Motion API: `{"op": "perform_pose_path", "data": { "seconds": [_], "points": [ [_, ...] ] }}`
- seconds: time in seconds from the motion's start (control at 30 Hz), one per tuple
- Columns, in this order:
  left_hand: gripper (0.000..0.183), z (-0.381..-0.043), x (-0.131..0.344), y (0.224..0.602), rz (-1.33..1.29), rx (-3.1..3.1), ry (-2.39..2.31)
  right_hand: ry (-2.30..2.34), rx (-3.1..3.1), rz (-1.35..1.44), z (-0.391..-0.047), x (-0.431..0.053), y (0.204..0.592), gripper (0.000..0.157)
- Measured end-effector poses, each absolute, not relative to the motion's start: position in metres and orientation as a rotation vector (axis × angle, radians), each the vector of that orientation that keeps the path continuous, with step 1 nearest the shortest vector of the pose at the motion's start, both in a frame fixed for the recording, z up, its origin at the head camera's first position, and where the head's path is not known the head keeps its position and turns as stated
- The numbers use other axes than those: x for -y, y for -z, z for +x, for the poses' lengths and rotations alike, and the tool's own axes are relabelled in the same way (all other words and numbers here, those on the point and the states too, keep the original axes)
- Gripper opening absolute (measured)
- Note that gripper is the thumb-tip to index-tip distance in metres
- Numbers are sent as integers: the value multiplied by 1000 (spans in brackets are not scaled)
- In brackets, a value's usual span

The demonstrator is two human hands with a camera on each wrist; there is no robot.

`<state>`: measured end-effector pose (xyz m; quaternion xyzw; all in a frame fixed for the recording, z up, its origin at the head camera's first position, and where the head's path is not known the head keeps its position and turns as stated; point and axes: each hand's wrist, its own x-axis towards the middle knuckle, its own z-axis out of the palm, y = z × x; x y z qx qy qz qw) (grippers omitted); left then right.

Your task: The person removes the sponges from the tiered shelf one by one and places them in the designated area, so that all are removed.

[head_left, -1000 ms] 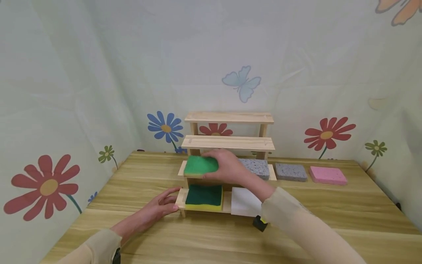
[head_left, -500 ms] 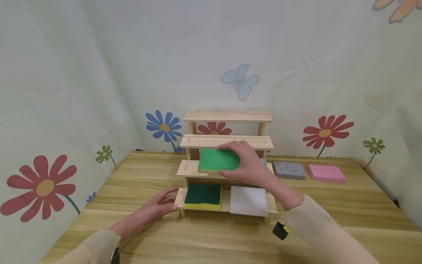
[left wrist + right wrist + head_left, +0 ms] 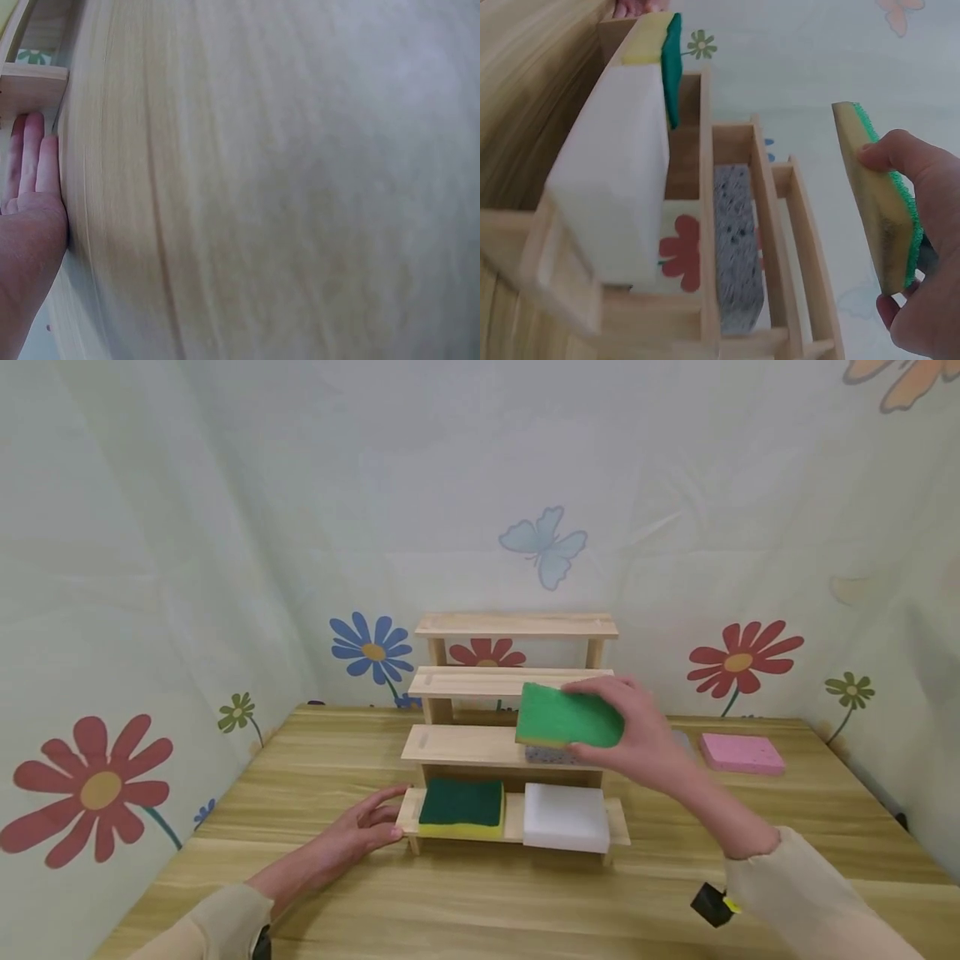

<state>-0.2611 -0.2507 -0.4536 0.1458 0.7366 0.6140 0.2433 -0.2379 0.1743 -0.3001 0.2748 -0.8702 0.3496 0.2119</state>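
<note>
Head view: we find the right hand point(image 3: 641, 731) raised over the right part of a stepped wooden shelf point(image 3: 465, 742), pinching a bright green and yellow sponge point(image 3: 566, 717). Its thumb and fingers are clamped on the sponge's right end. We note the green face turned upward and the sponge slightly tilted, in the air above the second step from the bottom. Beneath it on that step we record a grey speckled block point(image 3: 736, 247), partly covered by the sponge in the head view and plainly seen from the right wrist.

We observe the left hand point(image 3: 360, 827) at the left end of the lowest step, touching it. In the left wrist view three of its fingers lie extended and close together by a wooden upright; we cannot tell how firmly they press.

On the lowest step we list a dark green and yellow sponge point(image 3: 461, 806) at left and a white block point(image 3: 566, 818) at right, a gap between them. To the right of the shelf, a pink block point(image 3: 742, 754) lies on the wood-grain table point(image 3: 337, 752). Between it and the shelf we see part of another grey block point(image 3: 683, 742), mostly hidden behind the right hand.
</note>
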Motion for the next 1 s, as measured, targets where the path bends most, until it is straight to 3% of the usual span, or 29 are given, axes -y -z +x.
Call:
{"op": "perform_pose_path", "data": {
  "seconds": [1.0],
  "points": [
    [74,-259,250,451,383,-2001,-1685,-773,2335,536,-219,-275,348,73]
  ]
}}
